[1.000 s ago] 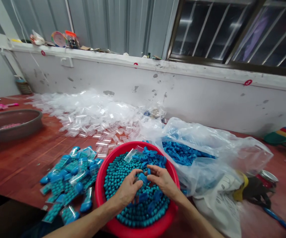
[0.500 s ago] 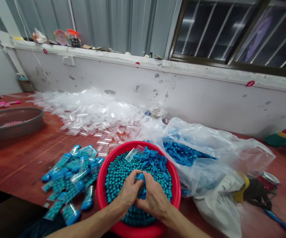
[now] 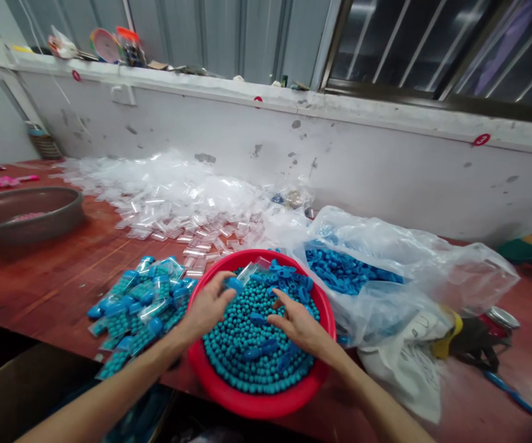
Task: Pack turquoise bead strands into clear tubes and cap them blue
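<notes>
A red basin [image 3: 260,407] full of round teal beads [image 3: 247,375] sits in front of me, with several blue plastic caps [image 3: 289,277] and clear tubes [image 3: 247,272] lying on the beads. Over its left rim, my left hand [image 3: 208,304] is closed on a rounded blue cap [image 3: 233,284]; whatever is joined to the cap is hidden by my fingers. Thumb and fingers apart, my right hand [image 3: 296,321] hovers over the right side of the beads near loose blue pieces and holds nothing I can see. Left of the basin lie bead-filled tubes with blue caps [image 3: 148,295].
Behind the basin spreads a large heap of clear tubes [image 3: 178,197]. A plastic bag [image 3: 432,264] of blue parts touches the basin's right side. A grey-brown basin [image 3: 26,221] stands at far left. A cloth [image 3: 404,369] and a jar lid [image 3: 503,317] lie right.
My hands, earlier together around a blue-capped piece over the beads, have parted. The left has moved up and left with the blue cap; the right has opened and moved slightly up and right.
</notes>
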Demonstrator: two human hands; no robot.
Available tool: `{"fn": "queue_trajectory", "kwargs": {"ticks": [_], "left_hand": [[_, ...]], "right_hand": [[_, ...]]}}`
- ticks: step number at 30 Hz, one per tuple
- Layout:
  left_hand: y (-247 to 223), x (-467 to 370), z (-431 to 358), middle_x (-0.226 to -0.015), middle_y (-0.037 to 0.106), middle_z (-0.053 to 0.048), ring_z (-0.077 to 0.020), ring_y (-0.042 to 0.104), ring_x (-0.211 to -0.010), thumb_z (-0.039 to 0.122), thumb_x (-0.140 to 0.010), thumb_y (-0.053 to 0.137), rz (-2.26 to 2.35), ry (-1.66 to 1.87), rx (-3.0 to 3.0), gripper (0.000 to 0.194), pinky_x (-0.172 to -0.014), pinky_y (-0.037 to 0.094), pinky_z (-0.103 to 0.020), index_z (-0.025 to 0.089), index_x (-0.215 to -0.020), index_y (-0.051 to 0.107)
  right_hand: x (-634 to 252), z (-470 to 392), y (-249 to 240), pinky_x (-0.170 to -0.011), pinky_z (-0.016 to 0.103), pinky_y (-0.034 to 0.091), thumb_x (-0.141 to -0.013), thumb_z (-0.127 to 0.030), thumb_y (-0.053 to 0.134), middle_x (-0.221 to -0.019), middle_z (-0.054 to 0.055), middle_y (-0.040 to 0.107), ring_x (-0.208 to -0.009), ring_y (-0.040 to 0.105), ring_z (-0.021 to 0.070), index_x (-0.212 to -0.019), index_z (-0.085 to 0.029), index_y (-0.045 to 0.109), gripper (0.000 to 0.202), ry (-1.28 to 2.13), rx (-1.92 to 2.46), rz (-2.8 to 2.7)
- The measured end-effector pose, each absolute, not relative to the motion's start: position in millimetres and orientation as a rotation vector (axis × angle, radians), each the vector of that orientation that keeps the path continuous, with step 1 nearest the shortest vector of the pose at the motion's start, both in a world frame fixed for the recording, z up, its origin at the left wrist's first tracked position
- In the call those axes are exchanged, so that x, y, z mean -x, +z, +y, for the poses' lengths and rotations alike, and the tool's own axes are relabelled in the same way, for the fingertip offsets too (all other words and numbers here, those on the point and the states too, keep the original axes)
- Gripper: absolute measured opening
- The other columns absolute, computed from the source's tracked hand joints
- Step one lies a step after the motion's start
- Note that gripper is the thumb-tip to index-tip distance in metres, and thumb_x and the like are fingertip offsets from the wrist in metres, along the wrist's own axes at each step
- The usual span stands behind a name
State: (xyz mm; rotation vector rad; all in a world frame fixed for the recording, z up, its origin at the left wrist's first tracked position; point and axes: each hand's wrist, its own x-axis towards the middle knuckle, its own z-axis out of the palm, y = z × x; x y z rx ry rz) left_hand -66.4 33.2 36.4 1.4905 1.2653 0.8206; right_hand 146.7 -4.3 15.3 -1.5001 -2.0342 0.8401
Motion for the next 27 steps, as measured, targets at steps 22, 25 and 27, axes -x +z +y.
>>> {"fn": "queue_trajectory", "kwargs": {"ticks": [22,25,27], "left_hand": [[3,15,88,-0.109,0.052,-0.016,-0.0280,0.056,-0.091,0.020,-0.077,0.043,1.727,0.238,-2.348,0.039,-0.076,0.040,-0.038,0.015,-0.115,0.043],[-3,15,98,-0.108,0.052,-0.017,-0.0278,0.055,-0.093,0.015,-0.079,0.036,1.724,0.255,-2.311,0.037,-0.078,0.039,-0.040,0.014,-0.115,0.042],[-3,20,100,-0.101,0.057,-0.014,-0.0257,0.056,-0.091,0.015,-0.079,0.034,1.686,0.256,-2.285,0.032,-0.078,0.039,-0.037,0.014,-0.109,0.046]], "right_hand": [[-105,12,-26,-0.063,0.032,0.043,-0.077,-0.005,0.043,-0.081,0.013,0.063,-0.077,0.058,0.0240,-0.079,-0.012,0.060,0.018,0.099,1.585,-2.853],[-115,10,-19,-0.061,0.028,0.043,-0.075,-0.012,0.048,-0.078,0.010,0.064,-0.075,0.059,0.0218,-0.079,-0.014,0.060,0.013,0.155,1.573,-2.868],[-121,11,-12,-0.059,0.026,0.043,-0.075,-0.015,0.048,-0.078,0.008,0.065,-0.073,0.060,0.0209,-0.082,-0.016,0.060,0.014,0.184,1.584,-2.850]]}}
